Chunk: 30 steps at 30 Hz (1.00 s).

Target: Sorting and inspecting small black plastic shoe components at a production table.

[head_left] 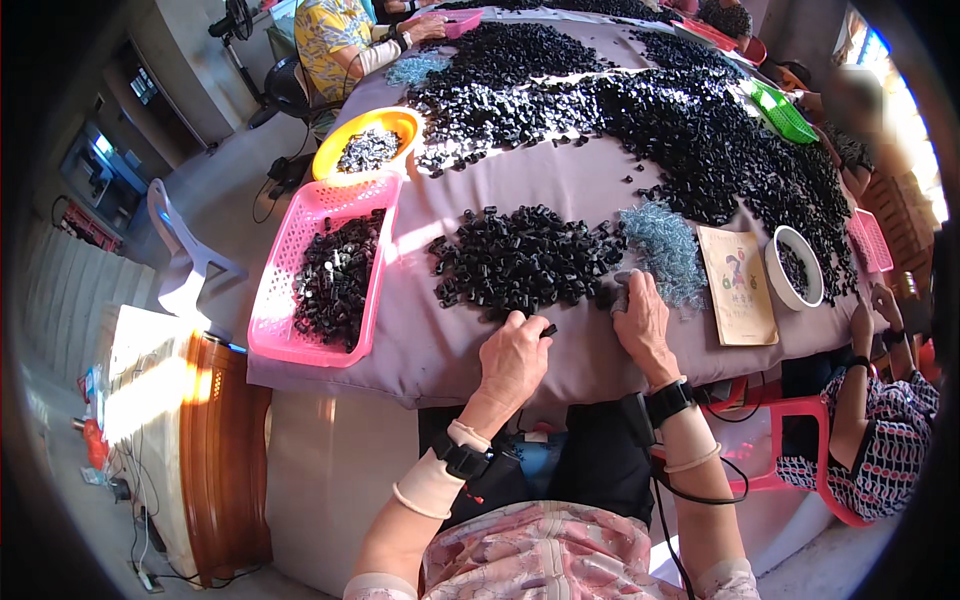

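A pile of small black plastic parts [525,255] lies on the cloth-covered table right in front of me. At its near edge, my left hand [514,358] is closed in a pinch on a small black plastic part [548,330]. My right hand [645,325] is at the pile's near right corner, fingers bent together; something grey shows at its fingertips, and I cannot make out what it holds. Just beyond that hand sits a heap of small, pale blue clear pieces [664,250].
A pink basket [262,310] of black parts stands at the left, with an orange basin [330,145] behind. Right of the pale pieces lie a booklet [738,290] and a white bowl [812,262]. Larger black piles [690,130] cover the far table. Other people sit along both sides.
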Available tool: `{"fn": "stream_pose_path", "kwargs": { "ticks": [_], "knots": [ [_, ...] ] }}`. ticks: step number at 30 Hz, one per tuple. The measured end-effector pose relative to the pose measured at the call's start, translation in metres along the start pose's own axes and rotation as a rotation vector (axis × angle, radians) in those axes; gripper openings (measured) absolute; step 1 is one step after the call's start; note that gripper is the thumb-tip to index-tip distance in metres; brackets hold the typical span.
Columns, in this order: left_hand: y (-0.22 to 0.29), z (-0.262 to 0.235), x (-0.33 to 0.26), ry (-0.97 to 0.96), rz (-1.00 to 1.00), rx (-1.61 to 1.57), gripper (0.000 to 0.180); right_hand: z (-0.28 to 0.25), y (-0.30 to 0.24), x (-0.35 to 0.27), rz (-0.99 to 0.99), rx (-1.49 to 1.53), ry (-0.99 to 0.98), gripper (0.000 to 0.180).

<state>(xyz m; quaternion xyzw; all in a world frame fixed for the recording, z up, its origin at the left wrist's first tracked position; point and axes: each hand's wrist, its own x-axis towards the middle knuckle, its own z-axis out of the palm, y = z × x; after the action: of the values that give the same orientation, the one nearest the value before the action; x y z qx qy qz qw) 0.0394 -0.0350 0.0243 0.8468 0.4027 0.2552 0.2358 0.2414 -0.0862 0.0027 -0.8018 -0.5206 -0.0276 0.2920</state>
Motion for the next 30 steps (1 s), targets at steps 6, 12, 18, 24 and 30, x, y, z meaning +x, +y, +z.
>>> {"fn": "stream_pose_path", "kwargs": {
  "ticks": [6, 12, 18, 24, 30],
  "knots": [
    [0.001, 0.0, -0.003, -0.049, -0.044, 0.015, 0.02, 0.006, -0.008, -0.009, -0.072, -0.101, 0.075, 0.03],
    [0.006, -0.002, -0.004, -0.058, -0.082, 0.009, 0.021, 0.006, -0.007, -0.009, -0.167, -0.085, 0.138, 0.026],
    [-0.004, 0.005, -0.012, 0.106, 0.013, -0.164, 0.016, 0.007, -0.007, -0.011, -0.131, -0.06, 0.173, 0.027],
    [-0.006, 0.001, -0.015, 0.129, -0.079, -0.441, 0.015, -0.014, -0.034, -0.023, -0.248, 0.311, 0.23, 0.025],
    [-0.005, -0.001, -0.018, 0.102, -0.065, -0.473, 0.018, -0.016, -0.094, -0.045, -0.236, 0.666, -0.059, 0.027]
  ]
}}
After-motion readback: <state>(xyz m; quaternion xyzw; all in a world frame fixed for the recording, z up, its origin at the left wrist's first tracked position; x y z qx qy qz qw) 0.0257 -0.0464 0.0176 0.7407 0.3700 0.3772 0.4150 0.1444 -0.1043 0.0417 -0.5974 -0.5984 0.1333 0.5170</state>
